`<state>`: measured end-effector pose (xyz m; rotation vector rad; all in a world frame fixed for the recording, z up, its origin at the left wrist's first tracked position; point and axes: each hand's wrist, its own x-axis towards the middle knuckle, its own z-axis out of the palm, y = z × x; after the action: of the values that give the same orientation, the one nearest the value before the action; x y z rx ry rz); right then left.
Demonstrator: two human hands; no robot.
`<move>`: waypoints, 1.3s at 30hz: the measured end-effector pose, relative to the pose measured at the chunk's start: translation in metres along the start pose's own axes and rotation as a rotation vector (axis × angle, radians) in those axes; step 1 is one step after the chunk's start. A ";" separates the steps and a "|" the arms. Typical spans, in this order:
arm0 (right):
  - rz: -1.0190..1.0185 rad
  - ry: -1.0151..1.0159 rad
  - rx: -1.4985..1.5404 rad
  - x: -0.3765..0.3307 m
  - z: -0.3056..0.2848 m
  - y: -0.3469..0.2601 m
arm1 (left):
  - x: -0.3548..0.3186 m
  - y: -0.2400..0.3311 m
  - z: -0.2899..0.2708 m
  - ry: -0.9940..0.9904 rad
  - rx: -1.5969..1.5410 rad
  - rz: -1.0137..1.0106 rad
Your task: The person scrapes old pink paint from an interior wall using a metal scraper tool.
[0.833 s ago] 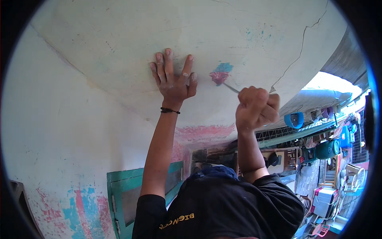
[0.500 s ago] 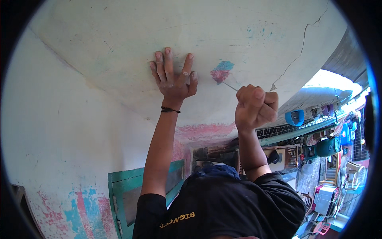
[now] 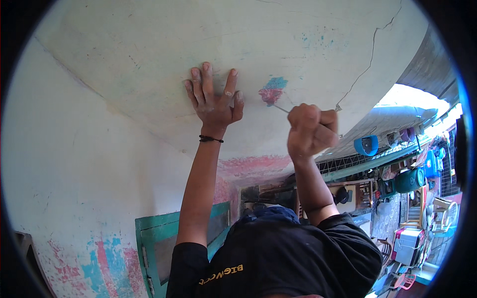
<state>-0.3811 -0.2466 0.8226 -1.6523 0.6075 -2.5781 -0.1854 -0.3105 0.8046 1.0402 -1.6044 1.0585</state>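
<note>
While we lean back under the overhang, these lines run from largest thing to smallest.

Ceiling: we work on a pale plaster ceiling, dusty and scuffed, with a long crack running toward the open side on our right.

Wall: a whitish wall meets the ceiling on our left; low on it we see a green window frame and worn patches of red and blue.

Left hand: our left hand lies flat on the ceiling, fingers spread apart and holding nothing, a dark band at the wrist.

Right hand: our right hand is a closed fist, fingers clamped on the handle of a scraper.

Paint patch: 1 small blue and red paint patch sits on the ceiling between our 2 hands, just beside the left fingertips.

Scraper: its thin metal blade touches the lower edge of the patch.

Change: over the last 0.8 s the fist has barely shifted and the left hand has stayed braced; the patch looks the same size, so we judge little paint has come off yet.
</note>
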 end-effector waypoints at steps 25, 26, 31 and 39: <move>0.047 0.022 0.019 0.015 0.009 -0.014 | -0.001 0.003 0.000 0.019 -0.007 -0.041; 0.042 0.021 0.024 0.008 0.007 -0.010 | 0.000 0.005 -0.001 0.025 -0.004 -0.041; 0.053 -0.042 0.045 -0.006 -0.009 -0.005 | -0.005 0.003 -0.006 0.003 -0.010 -0.013; 0.112 0.045 0.075 0.002 0.001 -0.007 | 0.001 0.000 0.001 0.015 -0.012 -0.061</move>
<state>-0.3803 -0.2412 0.8272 -1.4978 0.5800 -2.5323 -0.1863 -0.3118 0.8055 1.0646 -1.5558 1.0118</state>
